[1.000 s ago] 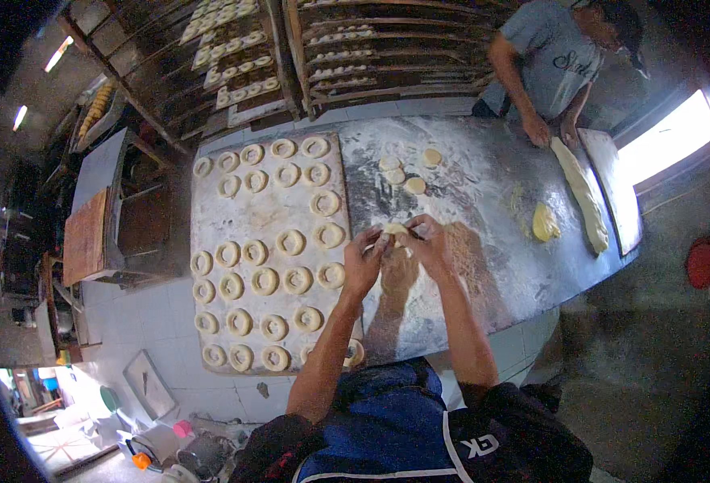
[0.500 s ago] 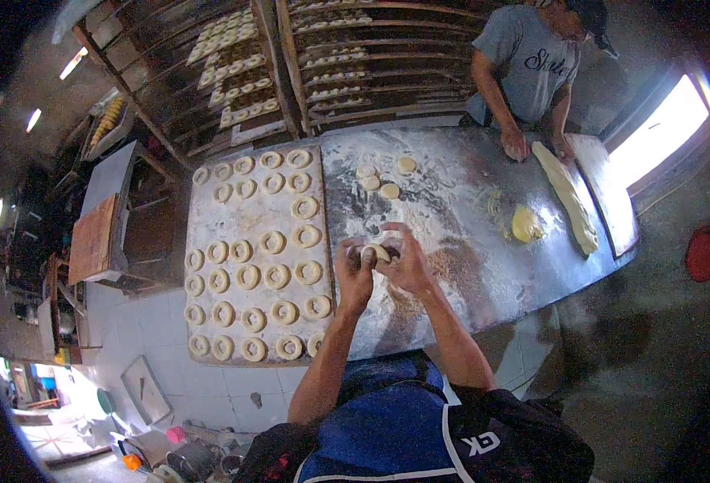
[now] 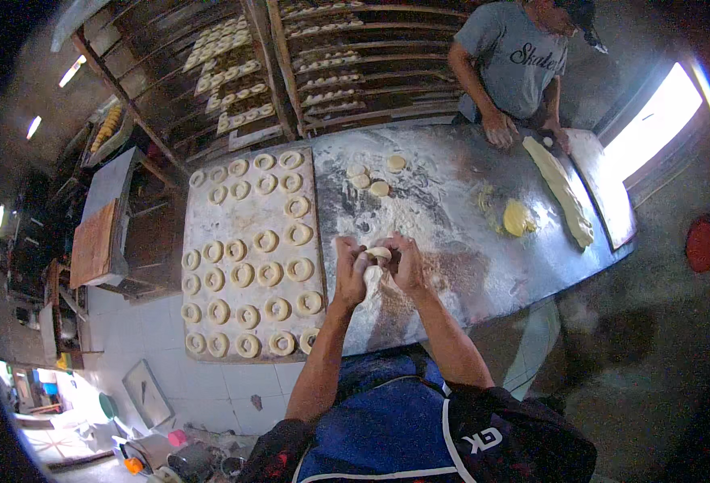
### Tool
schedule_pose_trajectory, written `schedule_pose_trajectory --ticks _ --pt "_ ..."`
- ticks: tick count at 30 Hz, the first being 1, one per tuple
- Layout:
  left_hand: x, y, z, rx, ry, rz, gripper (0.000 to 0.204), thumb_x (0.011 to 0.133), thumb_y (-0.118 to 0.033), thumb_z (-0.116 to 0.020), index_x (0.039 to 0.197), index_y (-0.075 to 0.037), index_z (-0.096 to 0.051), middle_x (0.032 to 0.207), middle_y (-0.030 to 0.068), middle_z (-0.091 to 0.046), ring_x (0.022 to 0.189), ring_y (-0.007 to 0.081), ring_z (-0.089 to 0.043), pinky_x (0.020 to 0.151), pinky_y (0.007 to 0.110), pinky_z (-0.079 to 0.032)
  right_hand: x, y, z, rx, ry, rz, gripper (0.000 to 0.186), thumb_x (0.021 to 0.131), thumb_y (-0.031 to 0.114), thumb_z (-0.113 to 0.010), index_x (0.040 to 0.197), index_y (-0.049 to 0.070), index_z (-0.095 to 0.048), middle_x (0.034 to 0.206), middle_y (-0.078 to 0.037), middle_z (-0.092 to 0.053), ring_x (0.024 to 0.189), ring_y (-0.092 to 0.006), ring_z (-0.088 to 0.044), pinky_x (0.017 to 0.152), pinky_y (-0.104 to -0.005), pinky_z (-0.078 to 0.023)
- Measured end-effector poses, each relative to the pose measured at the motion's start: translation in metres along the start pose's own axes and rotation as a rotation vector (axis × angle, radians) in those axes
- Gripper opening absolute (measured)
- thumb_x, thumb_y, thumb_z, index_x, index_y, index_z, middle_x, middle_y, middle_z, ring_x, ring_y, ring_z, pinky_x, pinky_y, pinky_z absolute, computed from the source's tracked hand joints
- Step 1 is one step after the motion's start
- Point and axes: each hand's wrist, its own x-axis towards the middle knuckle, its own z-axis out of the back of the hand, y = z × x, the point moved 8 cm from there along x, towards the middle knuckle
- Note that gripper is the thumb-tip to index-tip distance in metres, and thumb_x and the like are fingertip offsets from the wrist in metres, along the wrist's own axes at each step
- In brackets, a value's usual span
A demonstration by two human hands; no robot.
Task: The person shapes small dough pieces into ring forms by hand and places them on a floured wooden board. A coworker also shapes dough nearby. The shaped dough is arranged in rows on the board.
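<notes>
Between my two hands is a small piece of dough [image 3: 379, 253], held above the floured table. My left hand [image 3: 350, 270] grips its left side with curled fingers. On the other side, my right hand [image 3: 405, 264] pinches it with the fingers bent over. The fingers hide part of the dough, so its full shape cannot be made out. Just beyond my hands, several flat dough rounds [image 3: 380, 188] lie in the flour. To the left, a floured board [image 3: 246, 219] carries rows of dough rings [image 3: 269, 274], with a gap among the upper rows.
A co-worker [image 3: 516, 64] stands at the far right beside a long dough strip [image 3: 560, 189]. A yellow lump [image 3: 519, 217], perhaps fat or dough, sits on the metal table [image 3: 484, 278]. Behind stands a wooden rack [image 3: 278, 72] with trays of rings. A wooden-topped cabinet [image 3: 97, 241] is at left.
My hands have turned the dough, and my fingers have closed in further around it. The co-worker's hand has lifted off near the dough strip's end. The whole view has shifted slightly.
</notes>
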Motion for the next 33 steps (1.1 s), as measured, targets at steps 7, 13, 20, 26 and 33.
schedule_pose_trajectory --ticks 7,13,20,26,33 --pt "-0.007 0.024 0.006 -0.286 -0.301 0.351 0.031 0.096 -0.034 -0.044 0.083 -0.007 -0.048 0.072 0.0032 -0.049 0.063 0.0161 -0.051 0.054 0.037 -0.041 -0.007 -0.028 0.004 -0.683 -0.431 0.001 0.050 0.095 0.049 -0.039 0.105 0.006 -0.063 0.104 -0.019 -0.064 0.094 -0.0365 -0.062 0.082 -0.0484 -0.048" --pt "-0.001 0.036 0.024 0.224 -0.192 0.294 0.043 0.099 -0.038 -0.038 0.073 -0.006 -0.048 0.062 0.0037 -0.048 0.053 0.0166 -0.046 0.047 0.039 -0.040 -0.010 -0.009 -0.020 -0.628 -0.421 0.113 0.062 0.097 0.054 -0.039 0.076 -0.002 -0.058 0.072 -0.009 -0.056 0.068 -0.0192 -0.052 0.063 -0.0384 -0.040" --pt "-0.006 0.040 0.049 0.478 -0.116 0.057 0.044 0.100 -0.042 -0.039 0.076 -0.008 -0.050 0.063 0.0017 -0.048 0.056 0.0178 -0.052 0.048 0.037 -0.043 -0.016 -0.028 -0.066 -1.042 -0.269 0.650 0.039 0.090 0.005 -0.055 0.127 0.004 -0.046 0.090 -0.023 -0.059 0.080 -0.0369 -0.056 0.063 -0.0485 -0.045" --pt "-0.010 0.078 0.081 0.042 -0.174 0.272 0.045 0.100 -0.036 -0.039 0.075 0.000 -0.050 0.064 0.0068 -0.052 0.056 0.0170 -0.051 0.051 0.037 -0.043 0.006 -0.080 -0.061 -0.614 -0.246 0.236 0.039 0.091 0.030 -0.055 0.110 -0.003 -0.051 0.092 -0.015 -0.057 0.086 -0.0283 -0.055 0.070 -0.0448 -0.047" --pt "-0.009 0.092 0.122 -0.636 -0.385 0.463 0.046 0.099 -0.036 -0.038 0.072 -0.001 -0.052 0.062 0.0114 -0.052 0.057 0.0204 -0.050 0.054 0.038 -0.040 0.015 -0.055 -0.106 -0.632 -0.172 0.237 0.029 0.092 0.014 -0.055 0.119 0.003 -0.056 0.112 -0.023 -0.057 0.105 -0.0357 -0.056 0.084 -0.0483 -0.048"
